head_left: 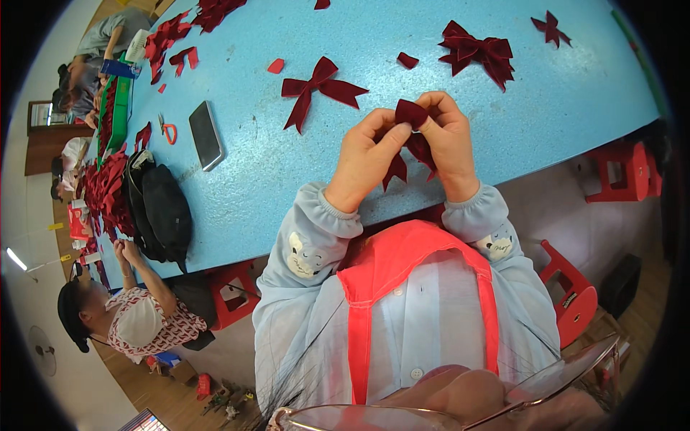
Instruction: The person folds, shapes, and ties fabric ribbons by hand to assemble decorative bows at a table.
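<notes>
Both my hands meet over the near edge of the blue table, pinching one dark red velvet bow (412,113) between them. My left hand (370,154) grips it from the left, thumb and fingers pressed together. From the other side my right hand (449,140) has its fingers closed on the same bow. Its two notched tails hang below my fingers, and its centre is partly hidden by my thumbs. Just beyond my left hand lies a loose dark red bow (320,91). A pile of bows (478,55) rests beyond my right hand, with a small velvet scrap (407,60) nearby.
On the blue table (251,208) lie a phone (207,135), orange-handled scissors (167,131) and a black bag (164,208). A green crate (117,115) and heaps of red ribbon pieces (108,187) line the left. A co-worker (136,316) sits there. Red stools (571,298) stand right.
</notes>
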Tool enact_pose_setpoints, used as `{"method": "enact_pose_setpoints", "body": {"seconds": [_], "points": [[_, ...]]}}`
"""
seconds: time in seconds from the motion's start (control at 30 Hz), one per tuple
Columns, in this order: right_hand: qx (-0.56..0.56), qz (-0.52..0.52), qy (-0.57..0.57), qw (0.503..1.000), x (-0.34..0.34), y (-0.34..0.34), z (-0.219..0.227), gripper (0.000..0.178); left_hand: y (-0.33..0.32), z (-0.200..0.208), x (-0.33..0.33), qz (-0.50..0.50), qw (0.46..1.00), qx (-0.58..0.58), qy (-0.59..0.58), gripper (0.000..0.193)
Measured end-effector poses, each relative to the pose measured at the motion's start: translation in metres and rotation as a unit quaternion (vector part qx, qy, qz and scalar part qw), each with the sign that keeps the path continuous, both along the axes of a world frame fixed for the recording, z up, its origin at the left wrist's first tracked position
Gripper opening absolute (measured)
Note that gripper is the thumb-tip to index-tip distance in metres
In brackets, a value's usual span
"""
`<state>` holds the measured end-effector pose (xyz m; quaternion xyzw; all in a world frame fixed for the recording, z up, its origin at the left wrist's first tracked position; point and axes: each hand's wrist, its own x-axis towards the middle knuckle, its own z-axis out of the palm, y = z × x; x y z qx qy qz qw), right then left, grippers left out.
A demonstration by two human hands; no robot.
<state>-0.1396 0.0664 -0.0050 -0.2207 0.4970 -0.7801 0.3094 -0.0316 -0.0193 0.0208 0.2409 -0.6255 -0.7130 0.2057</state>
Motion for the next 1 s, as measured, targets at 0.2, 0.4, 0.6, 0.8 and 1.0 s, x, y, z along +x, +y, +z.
{"method": "enact_pose_setpoints", "body": {"seconds": [0.2, 0.4, 0.6, 0.8, 1.0], "points": [[-0.034, -0.004, -0.047, 0.998, 0.000, 0.001, -0.002, 0.016, 0.000, 0.000, -0.001, 0.058, 0.997, 0.051, -0.001, 0.016], [-0.037, 0.078, -0.065, 0.994, -0.015, 0.009, -0.004, 0.024, 0.003, -0.006, -0.015, 0.106, 0.994, 0.006, 0.004, 0.014], [0.085, 0.060, -0.044, 0.994, -0.012, 0.011, 0.002, 0.016, 0.015, 0.000, -0.017, 0.111, 0.985, -0.131, -0.026, 0.011], [0.023, 0.011, -0.003, 1.000, -0.007, 0.008, -0.010, 0.012, 0.012, 0.000, -0.019, 0.022, 0.990, -0.129, -0.054, 0.021], [0.061, -0.008, 0.048, 0.997, -0.009, 0.013, -0.004, 0.019, -0.006, -0.006, -0.020, 0.025, 0.995, 0.088, -0.043, 0.011]]}}
